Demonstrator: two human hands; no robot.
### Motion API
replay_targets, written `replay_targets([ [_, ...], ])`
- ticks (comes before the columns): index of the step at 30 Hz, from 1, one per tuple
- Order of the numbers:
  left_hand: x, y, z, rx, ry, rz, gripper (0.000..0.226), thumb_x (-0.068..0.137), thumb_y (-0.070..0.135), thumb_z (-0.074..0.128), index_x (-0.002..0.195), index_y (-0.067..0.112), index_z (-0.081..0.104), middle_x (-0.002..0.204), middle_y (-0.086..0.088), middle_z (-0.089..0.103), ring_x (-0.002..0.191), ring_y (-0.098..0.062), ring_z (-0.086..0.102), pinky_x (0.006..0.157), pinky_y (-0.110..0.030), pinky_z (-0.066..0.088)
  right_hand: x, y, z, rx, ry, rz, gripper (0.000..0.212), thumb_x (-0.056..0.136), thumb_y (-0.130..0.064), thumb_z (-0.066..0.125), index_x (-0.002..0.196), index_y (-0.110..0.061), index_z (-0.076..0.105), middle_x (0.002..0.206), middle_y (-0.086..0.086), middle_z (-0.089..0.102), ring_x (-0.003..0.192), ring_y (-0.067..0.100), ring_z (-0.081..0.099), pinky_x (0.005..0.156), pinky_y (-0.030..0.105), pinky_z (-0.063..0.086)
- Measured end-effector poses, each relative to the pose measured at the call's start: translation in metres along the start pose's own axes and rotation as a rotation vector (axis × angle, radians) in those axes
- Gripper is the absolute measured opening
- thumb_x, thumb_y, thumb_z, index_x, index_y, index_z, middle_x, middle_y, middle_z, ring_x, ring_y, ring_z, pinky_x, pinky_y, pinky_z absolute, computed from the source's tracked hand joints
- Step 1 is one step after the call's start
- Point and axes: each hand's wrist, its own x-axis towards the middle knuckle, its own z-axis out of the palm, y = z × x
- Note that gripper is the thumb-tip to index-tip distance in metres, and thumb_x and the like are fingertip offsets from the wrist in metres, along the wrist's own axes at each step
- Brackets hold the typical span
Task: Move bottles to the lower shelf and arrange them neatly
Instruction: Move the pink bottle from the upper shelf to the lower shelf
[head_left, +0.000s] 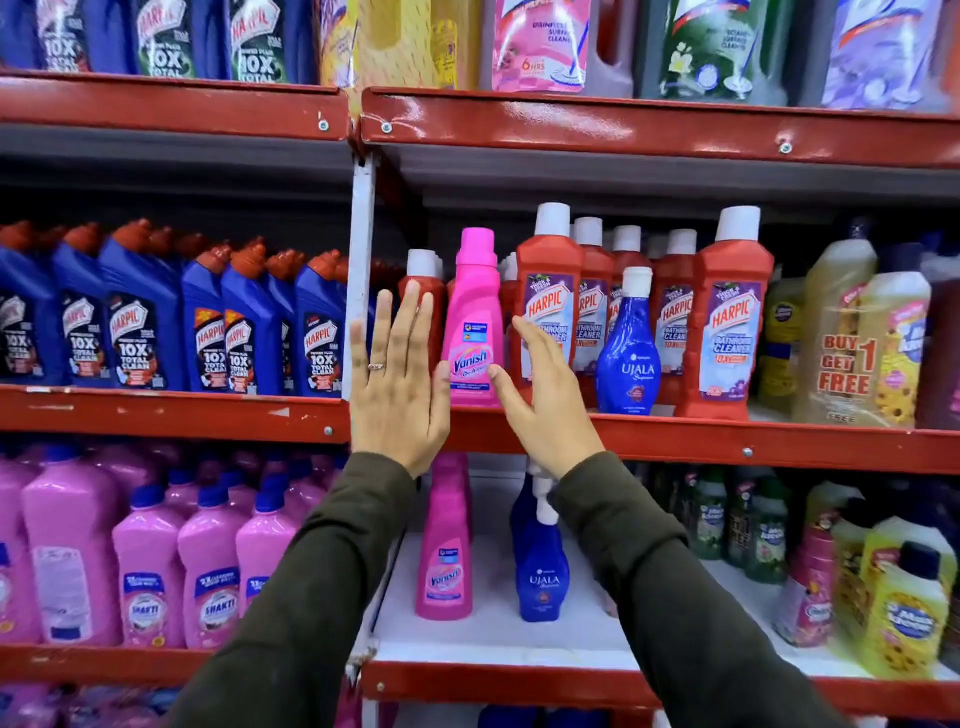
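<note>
Vanish bottle (474, 322), the pink one, stands upright on the middle shelf (675, 441), right at the front edge. I see my two hands up on each side of it. My left hand (397, 384) is flat and spread, fingers pointing up, with a ring (376, 367) on one finger. Its thumb side is just beside the bottle's left edge, but I cannot tell if it touches. My right hand (545, 395) is spread too, tilted to the left, with its thumb touching or nearly touching the bottle's lower right side. Neither hand is pinching anything.

Behind my right hand stand red Harpic bathroom cleaner bottles (727, 322) with white caps. A blue Ujala bottle (628, 348) stands in front of them, near my right hand.

On the lower shelf (519, 675) I see another pink Vanish bottle (445, 561) and another blue Ujala bottle (543, 571), both upright and near each other, with a gap between them. My dark green sleeves (675, 597) cross in front of that shelf. Blue Harpic toilet cleaner bottles (140, 322) fill the middle shelf on the left.
</note>
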Motion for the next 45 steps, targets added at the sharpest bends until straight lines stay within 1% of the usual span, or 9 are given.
replay_targets([
  [2, -0.002, -0.014, 0.002, 0.016, -0.013, -0.063, 0.065, 0.102, 0.031, 0.032, 0.161, 0.008, 0.019, 0.171, -0.008, 0.015, 0.159, -0.027, 0.008, 0.129, -0.048, -0.003, 0.013, -0.004, 0.009, 0.110, -0.022, 0.114, 0.064, 0.101, -0.030, 0.056, 0.156, -0.009, 0.031, 0.163, 0.008, 0.035, 0.151, 0.019, 0.032, 0.124, 0.042, 0.029],
  [6, -0.013, -0.037, 0.019, 0.048, -0.096, -0.092, 0.066, 0.101, 0.032, 0.029, 0.162, 0.009, 0.016, 0.171, -0.007, 0.011, 0.159, -0.025, 0.004, 0.128, -0.052, 0.004, 0.034, -0.009, 0.024, 0.104, -0.030, 0.251, 0.062, 0.101, -0.027, 0.054, 0.155, -0.005, 0.032, 0.161, 0.012, 0.038, 0.150, 0.025, 0.035, 0.124, 0.043, 0.028],
  [10, -0.017, -0.046, 0.030, 0.028, -0.117, -0.068, 0.067, 0.101, 0.031, 0.029, 0.162, 0.009, 0.015, 0.172, -0.007, 0.011, 0.159, -0.024, 0.003, 0.129, -0.049, 0.002, 0.046, -0.011, 0.030, 0.112, 0.075, 0.285, 0.054, 0.101, -0.028, 0.053, 0.149, -0.006, 0.044, 0.148, 0.014, 0.056, 0.136, 0.027, 0.053, 0.115, 0.045, 0.042],
  [18, -0.018, -0.048, 0.034, 0.047, -0.095, -0.059, 0.067, 0.101, 0.032, 0.029, 0.162, 0.008, 0.014, 0.172, -0.006, 0.010, 0.159, -0.024, 0.001, 0.129, -0.042, -0.006, 0.063, -0.018, 0.035, -0.003, 0.122, 0.254, 0.053, 0.101, -0.035, 0.052, 0.143, -0.003, 0.050, 0.136, 0.017, 0.064, 0.125, 0.031, 0.060, 0.107, 0.046, 0.048],
  [24, -0.018, -0.049, 0.034, 0.048, -0.101, -0.055, 0.068, 0.101, 0.031, 0.030, 0.162, 0.008, 0.014, 0.172, -0.005, 0.010, 0.159, -0.024, 0.001, 0.129, -0.042, -0.004, 0.075, -0.019, 0.033, 0.189, 0.039, 0.359, 0.054, 0.100, -0.031, 0.057, 0.145, -0.004, 0.045, 0.140, 0.015, 0.061, 0.126, 0.029, 0.060, 0.106, 0.047, 0.050],
  [27, -0.018, -0.049, 0.035, 0.059, -0.105, -0.055, 0.068, 0.100, 0.030, 0.031, 0.162, 0.009, 0.014, 0.172, -0.005, 0.009, 0.159, -0.024, 0.000, 0.129, -0.042, -0.003, 0.077, -0.017, 0.029, 0.330, 0.018, 0.403, 0.055, 0.097, -0.030, 0.064, 0.143, -0.006, 0.049, 0.137, 0.014, 0.063, 0.118, 0.025, 0.066, 0.099, 0.042, 0.057],
  [37, -0.018, -0.049, 0.034, 0.067, -0.129, -0.058, 0.068, 0.100, 0.031, 0.030, 0.163, 0.009, 0.013, 0.172, -0.005, 0.008, 0.159, -0.023, 0.001, 0.130, -0.042, -0.002, 0.082, -0.023, 0.016, 0.458, 0.122, 0.338, 0.049, 0.093, -0.024, 0.070, 0.135, -0.002, 0.058, 0.127, 0.013, 0.069, 0.107, 0.019, 0.070, 0.084, 0.026, 0.059],
  [41, -0.017, -0.047, 0.033, 0.078, -0.134, -0.057, 0.067, 0.101, 0.030, 0.029, 0.162, 0.009, 0.014, 0.172, -0.005, 0.009, 0.159, -0.022, 0.001, 0.129, -0.040, -0.005, 0.085, -0.027, 0.004, 0.476, 0.150, 0.309, 0.045, 0.092, -0.023, 0.071, 0.130, 0.000, 0.062, 0.122, 0.017, 0.072, 0.108, 0.028, 0.072, 0.092, 0.041, 0.060],
  [45, -0.018, -0.048, 0.032, 0.070, -0.138, -0.054, 0.067, 0.101, 0.030, 0.030, 0.162, 0.009, 0.015, 0.172, -0.005, 0.010, 0.159, -0.022, 0.002, 0.130, -0.040, -0.002, 0.078, -0.033, -0.011, 0.568, 0.117, 0.304, 0.038, 0.092, -0.022, 0.071, 0.122, 0.002, 0.066, 0.114, 0.018, 0.075, 0.100, 0.027, 0.074, 0.084, 0.035, 0.061],
])
